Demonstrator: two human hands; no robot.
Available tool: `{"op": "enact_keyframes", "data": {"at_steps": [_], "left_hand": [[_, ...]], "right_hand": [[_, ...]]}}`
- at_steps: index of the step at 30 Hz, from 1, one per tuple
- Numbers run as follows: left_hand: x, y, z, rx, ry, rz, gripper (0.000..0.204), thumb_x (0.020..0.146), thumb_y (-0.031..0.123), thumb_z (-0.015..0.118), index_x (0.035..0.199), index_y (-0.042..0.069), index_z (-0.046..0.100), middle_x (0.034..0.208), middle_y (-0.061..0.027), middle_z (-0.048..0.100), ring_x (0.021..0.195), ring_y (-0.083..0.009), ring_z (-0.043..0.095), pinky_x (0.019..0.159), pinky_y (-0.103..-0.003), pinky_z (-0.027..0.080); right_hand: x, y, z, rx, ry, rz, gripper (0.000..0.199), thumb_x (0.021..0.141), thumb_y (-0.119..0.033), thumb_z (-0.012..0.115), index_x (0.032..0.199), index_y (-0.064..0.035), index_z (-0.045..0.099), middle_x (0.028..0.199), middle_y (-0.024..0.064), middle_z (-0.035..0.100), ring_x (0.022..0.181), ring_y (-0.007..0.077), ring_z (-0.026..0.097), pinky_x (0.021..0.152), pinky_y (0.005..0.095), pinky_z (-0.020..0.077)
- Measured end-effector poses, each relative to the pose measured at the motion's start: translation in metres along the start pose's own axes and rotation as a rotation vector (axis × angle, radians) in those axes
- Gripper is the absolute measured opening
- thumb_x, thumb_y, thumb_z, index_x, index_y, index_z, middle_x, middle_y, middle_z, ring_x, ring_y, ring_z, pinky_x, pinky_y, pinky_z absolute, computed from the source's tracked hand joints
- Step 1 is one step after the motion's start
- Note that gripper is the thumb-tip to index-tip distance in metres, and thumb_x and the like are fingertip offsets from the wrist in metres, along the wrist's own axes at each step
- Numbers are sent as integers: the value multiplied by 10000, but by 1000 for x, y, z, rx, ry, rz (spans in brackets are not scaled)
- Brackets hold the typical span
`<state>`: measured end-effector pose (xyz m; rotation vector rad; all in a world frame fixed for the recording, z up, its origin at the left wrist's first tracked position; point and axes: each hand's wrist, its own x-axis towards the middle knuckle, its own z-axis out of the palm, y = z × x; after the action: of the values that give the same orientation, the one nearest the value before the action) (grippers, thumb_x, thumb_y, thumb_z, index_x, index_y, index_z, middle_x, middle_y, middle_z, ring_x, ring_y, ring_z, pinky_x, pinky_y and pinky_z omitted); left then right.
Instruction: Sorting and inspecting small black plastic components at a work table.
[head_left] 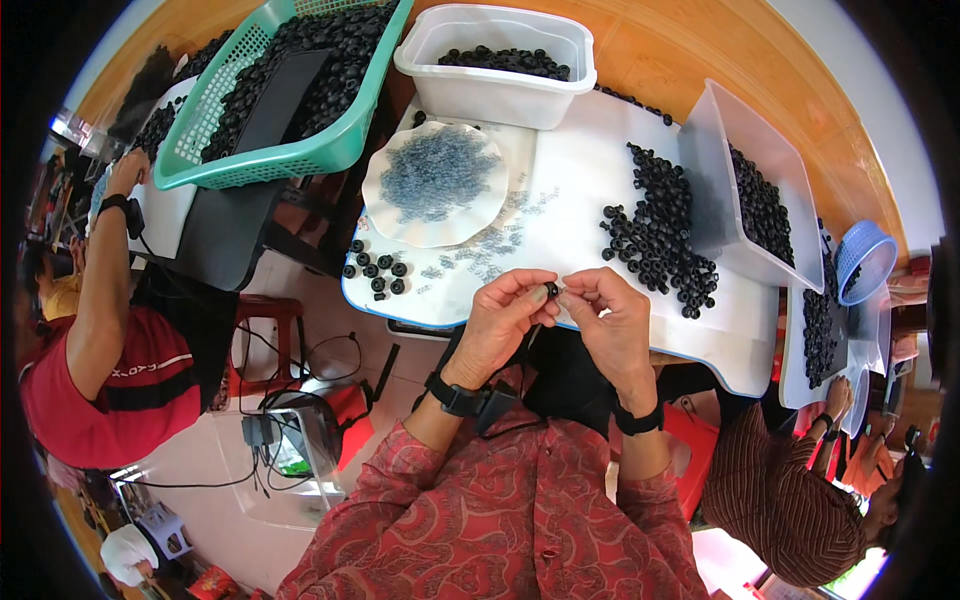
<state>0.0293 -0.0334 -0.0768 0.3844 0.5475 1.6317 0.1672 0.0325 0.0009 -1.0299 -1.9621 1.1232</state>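
My left hand (500,318) is closed in a pinch on a small black round part (551,290), just above the table's front edge. Close against it, my right hand (610,318) also pinches, its fingertips meeting at the part; what they hold is too small to make out. Beyond my hands lies a white wavy-edged plate (382,213) heaped with tiny clear pieces (440,170), with more scattered beside it. Several black round parts (380,270) sit at the table's left corner. A larger loose pile of them (655,235) spreads to the right of my hands.
At the back stands a white tub (490,95) with black parts inside. A clear bin (715,190) of them is on the right. A green basket (330,150) stands at the left. Co-workers sit on both sides, one in a red shirt (125,390). Cables (265,400) hang at lower left.
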Motion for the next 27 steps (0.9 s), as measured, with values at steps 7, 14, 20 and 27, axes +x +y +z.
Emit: {"op": "enact_keyframes", "data": {"at_steps": [7,14,20,27], "left_hand": [[-1,-1,2,131,2,1,226,975,40,568,1186,-22,622,985,-75,675,847,-129,655,745,-262,564],[-1,-4,1,226,-13,-8,212,979,52,570,1174,-8,631,986,-65,671,845,-117,647,747,-256,564],[-1,-4,3,192,-5,-14,217,980,54,569,1178,-14,626,988,-67,667,839,-119,644,739,-256,561],[-2,1,4,-2,-33,-65,236,982,58,563,1195,-29,616,952,-77,667,829,-131,644,751,-265,553]], "right_hand": [[1,-3,-6,-54,-27,-22,177,811,57,685,976,9,644,832,116,699,751,190,709,622,272,549],[2,-8,-9,-19,-95,-1,173,810,69,667,975,35,623,760,106,689,689,179,708,594,267,548],[1,2,-7,54,-97,53,206,817,84,663,1011,44,605,753,90,669,688,153,694,607,256,544],[-5,8,-5,297,-63,168,218,858,67,658,1068,27,614,858,68,671,762,109,662,675,232,531]]}}
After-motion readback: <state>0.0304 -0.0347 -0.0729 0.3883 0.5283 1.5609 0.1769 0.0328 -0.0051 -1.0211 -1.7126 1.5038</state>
